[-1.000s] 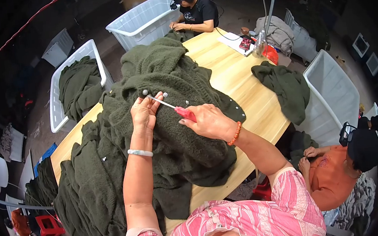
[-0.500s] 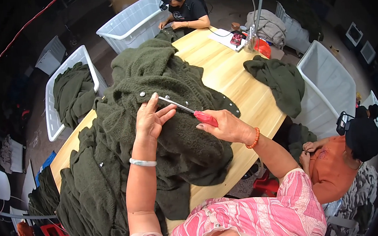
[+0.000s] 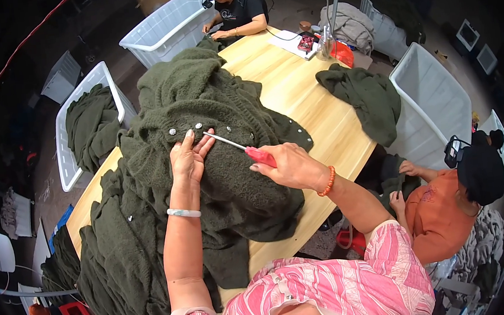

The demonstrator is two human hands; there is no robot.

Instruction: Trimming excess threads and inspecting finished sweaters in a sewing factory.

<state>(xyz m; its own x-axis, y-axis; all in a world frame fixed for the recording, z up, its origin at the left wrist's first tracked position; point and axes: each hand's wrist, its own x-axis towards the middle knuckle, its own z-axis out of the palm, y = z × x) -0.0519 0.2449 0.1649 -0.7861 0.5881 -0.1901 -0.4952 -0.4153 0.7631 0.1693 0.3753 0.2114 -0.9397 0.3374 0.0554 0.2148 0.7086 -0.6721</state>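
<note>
A heap of dark green knitted cardigans (image 3: 199,102) with shiny buttons covers the left half of a light wooden table (image 3: 315,128). My left hand (image 3: 187,158) lies flat on the top cardigan, fingers spread just below a row of buttons. My right hand (image 3: 286,166) grips a thin metal tool with a red handle (image 3: 245,149); its tip points at the fabric next to my left fingertips.
White plastic bins stand at the left (image 3: 62,144), far end (image 3: 163,27) and right (image 3: 432,93). Another green garment (image 3: 363,97) hangs off the right edge. One person (image 3: 236,9) sits at the far end, another in orange (image 3: 447,200) sits low at the right.
The tool's tip has stayed at the buttons while my right hand shifted slightly along the cardigan. My left hand still presses the fabric flat.
</note>
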